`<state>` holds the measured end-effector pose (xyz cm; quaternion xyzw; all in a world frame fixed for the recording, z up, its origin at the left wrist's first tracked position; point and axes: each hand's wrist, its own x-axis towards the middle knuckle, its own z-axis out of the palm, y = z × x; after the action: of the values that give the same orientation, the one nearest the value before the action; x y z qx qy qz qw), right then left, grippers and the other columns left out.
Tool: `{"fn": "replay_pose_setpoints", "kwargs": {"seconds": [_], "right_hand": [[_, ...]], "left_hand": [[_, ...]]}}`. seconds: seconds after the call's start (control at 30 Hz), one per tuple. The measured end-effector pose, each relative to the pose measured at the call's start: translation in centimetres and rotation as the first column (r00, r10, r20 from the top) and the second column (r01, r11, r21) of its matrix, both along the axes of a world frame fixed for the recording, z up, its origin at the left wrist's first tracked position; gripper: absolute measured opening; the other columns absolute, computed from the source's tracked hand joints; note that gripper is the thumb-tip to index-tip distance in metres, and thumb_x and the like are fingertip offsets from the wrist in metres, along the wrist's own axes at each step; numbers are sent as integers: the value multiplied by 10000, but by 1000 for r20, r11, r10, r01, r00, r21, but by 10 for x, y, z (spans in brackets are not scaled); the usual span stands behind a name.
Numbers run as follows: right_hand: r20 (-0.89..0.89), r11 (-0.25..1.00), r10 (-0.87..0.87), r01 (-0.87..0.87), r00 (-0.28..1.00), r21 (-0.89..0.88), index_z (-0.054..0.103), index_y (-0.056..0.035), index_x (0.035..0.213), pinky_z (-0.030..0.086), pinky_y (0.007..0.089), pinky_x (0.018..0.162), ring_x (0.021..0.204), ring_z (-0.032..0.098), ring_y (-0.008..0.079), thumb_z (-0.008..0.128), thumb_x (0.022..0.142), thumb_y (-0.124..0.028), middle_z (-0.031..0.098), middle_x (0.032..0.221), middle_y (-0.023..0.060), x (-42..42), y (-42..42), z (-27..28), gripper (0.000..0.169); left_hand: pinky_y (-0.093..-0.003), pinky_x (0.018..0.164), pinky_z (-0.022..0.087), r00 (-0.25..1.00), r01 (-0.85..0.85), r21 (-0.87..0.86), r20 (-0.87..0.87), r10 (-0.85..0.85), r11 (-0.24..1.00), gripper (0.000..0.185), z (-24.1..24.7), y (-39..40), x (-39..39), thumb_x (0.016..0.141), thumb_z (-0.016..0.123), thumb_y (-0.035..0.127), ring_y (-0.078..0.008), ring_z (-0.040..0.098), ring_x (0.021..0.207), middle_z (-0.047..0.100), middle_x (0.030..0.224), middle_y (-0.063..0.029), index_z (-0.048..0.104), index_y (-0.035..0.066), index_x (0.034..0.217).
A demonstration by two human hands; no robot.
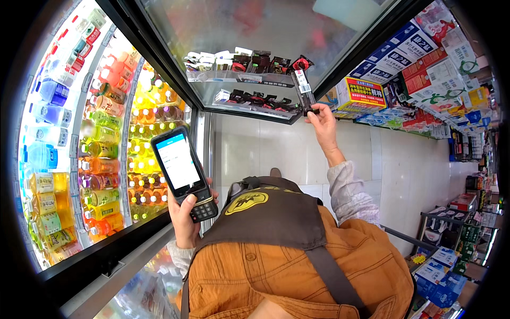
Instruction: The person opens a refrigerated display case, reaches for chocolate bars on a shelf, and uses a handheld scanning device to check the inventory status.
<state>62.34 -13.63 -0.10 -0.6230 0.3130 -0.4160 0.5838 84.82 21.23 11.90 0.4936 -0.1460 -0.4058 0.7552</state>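
Observation:
My left hand (187,215) holds a handheld terminal (181,171) with a lit screen and a keypad, the thumb lying over its keys. At the right, my right hand (323,121) grips the lower end of a slim dark package (303,93) with a white barcode label. That package is beside the outer corner of an open glass cooler door (255,36). Two clear racks on the door hold small packets: white and dark ones (241,63) in the upper rack, black and red ones (259,99) in the lower.
Lit cooler shelves of drink bottles (101,149) fill the left side. Stacked cartons (364,95) stand at the upper right beyond the door. A rack with boxes (442,227) is at the lower right. The tiled floor (350,151) runs between, with a shoe tip (275,172) on it.

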Motion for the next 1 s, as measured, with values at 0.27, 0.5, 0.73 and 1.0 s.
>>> {"fn": "replay_pose_setpoints", "kwargs": {"seconds": [0.27, 0.5, 0.73, 1.0], "right_hand": [[85, 977, -134, 118, 987, 179, 489, -47, 1145, 588, 258, 677, 841, 652, 114, 619, 932, 22, 646, 1016, 57, 14, -3, -19, 258], [137, 967, -170, 138, 976, 216, 423, -41, 1272, 592, 272, 682, 851, 669, 160, 605, 932, 31, 659, 1057, 105, 24, 5, -10, 392], [163, 944, -181, 124, 970, 306, 379, -11, 1397, 597, 283, 689, 858, 686, 192, 609, 943, -11, 654, 1064, 125, 29, 17, 8, 509], [154, 882, -175, 85, 972, 464, 468, 21, 1340, 610, 296, 695, 839, 689, 178, 635, 949, -72, 654, 968, 87, 25, 10, 11, 435]], "left_hand": [[-404, 663, 623, 1000, 13, 9, 9, -14, 1000, 631, -2, -1, -2, 860, 694, 228, -333, 714, 819, 635, 1105, -290, 393, -39, 1345], [-402, 662, 621, 1000, 5, 6, -2, -5, 1000, 619, -1, -1, -3, 858, 697, 223, -331, 712, 808, 637, 1094, -282, 399, -36, 1335], [-404, 667, 622, 1000, 1, 16, -7, -1, 1000, 633, 1, -1, -4, 857, 690, 217, -330, 711, 819, 631, 1109, -283, 389, -41, 1351], [-405, 678, 635, 999, 25, -18, -33, -25, 1000, 647, -3, 0, -1, 860, 691, 186, -338, 714, 859, 597, 1220, -276, 372, -17, 1385]]}}
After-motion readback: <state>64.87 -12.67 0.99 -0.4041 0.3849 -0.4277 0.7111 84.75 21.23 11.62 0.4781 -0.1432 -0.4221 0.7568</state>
